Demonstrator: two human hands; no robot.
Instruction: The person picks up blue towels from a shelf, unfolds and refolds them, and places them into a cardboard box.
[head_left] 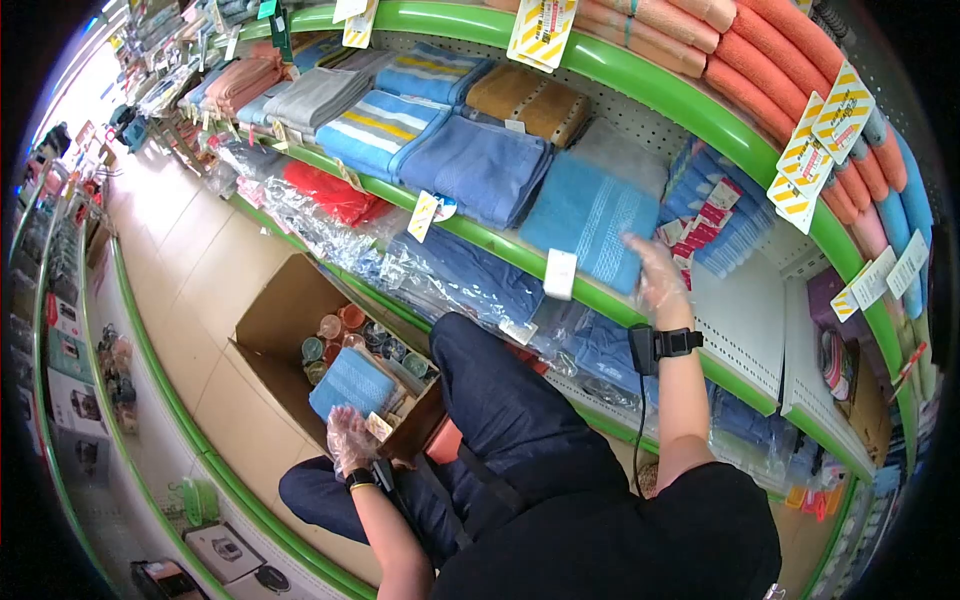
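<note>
In the head view, we find a person seated low beside a white shelf with a bright green front edge [605,303], handling folded towels at two points. We judge the step in hand to be the setting or straightening of the shelf towel, with a second towel attended to at the carton.

The right hand [660,275], in a clear plastic glove, is at the right edge of a folded teal-blue terry towel with pale woven bands [580,215]. We cannot tell whether its fingers grip that edge or merely rest against it. The left hand [350,440], likewise gloved, is at the lower edge of a folded light-blue towel [352,385] in an open brown cardboard carton [285,300]; its closure is also unclear. The hands are well apart from each other.

In our judgement, the next move calls for squaring the teal-blue towel to the shelf front with a flat palm, and for a secure hold on the light-blue towel's folds, clear of the round lidded containers [330,326] just beside it.

As to condition, the teal-blue towel lies flat beside a folded periwinkle-blue towel [475,165], its banding visible. The light-blue towel is compactly folded, tilted in the carton, with a small printed tag [378,426] at its lower corner.
</note>
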